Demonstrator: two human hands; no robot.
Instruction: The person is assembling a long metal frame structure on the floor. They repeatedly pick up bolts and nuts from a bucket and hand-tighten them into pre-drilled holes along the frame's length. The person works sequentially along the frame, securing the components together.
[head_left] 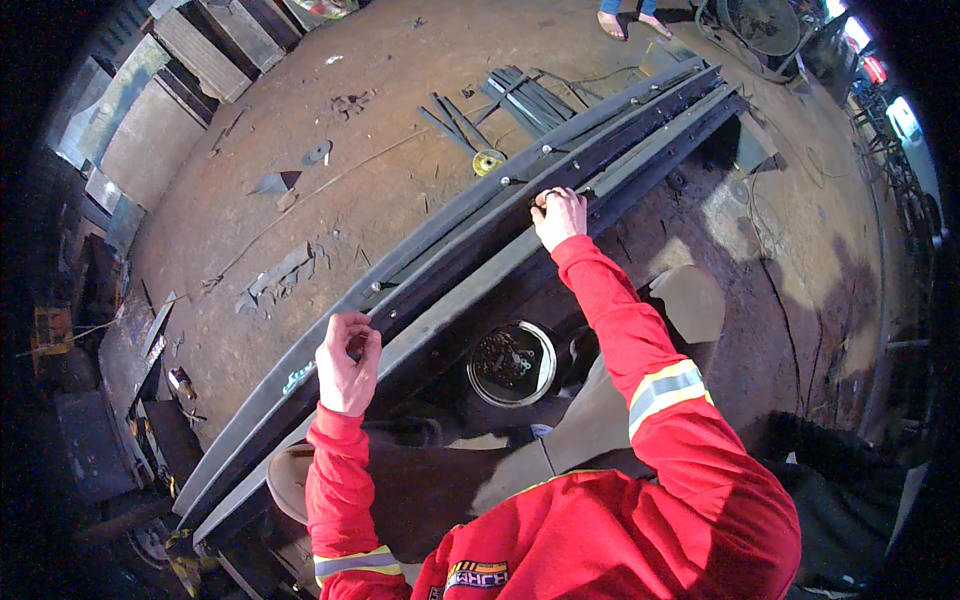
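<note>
Brown, littered floor (390, 130) spreads around the work, with a bundle of metal strips (525, 98) at 12 o'clock and a yellow disc (488, 162) just below it. Long dark rails (455, 298) cross the middle, running from 8 o'clock up to 1 o'clock, side by side with narrow gaps between them; bright bolts (376, 287) show at intervals along the far one. At 7 o'clock from the centre, the left hand (348, 362) is at the rails with its fingers loosely curled, near one bolt. At 1 o'clock, the right hand (560, 218) bends its fingers down over the nearer rails; both sets of fingertips are partly hidden, so I cannot tell whether either hand grips a small part or only touches metal. Below the rails, toward 5 o'clock from the centre, a round bucket (548, 368) holds dark small hardware (508, 355), handy without a long reach. Good handling here probably means steadying the rails with one hand while the other works by feel, keeping fingertips out of the gaps where shifting metal could pinch, and seating any small part straight before pressing on it.
</note>
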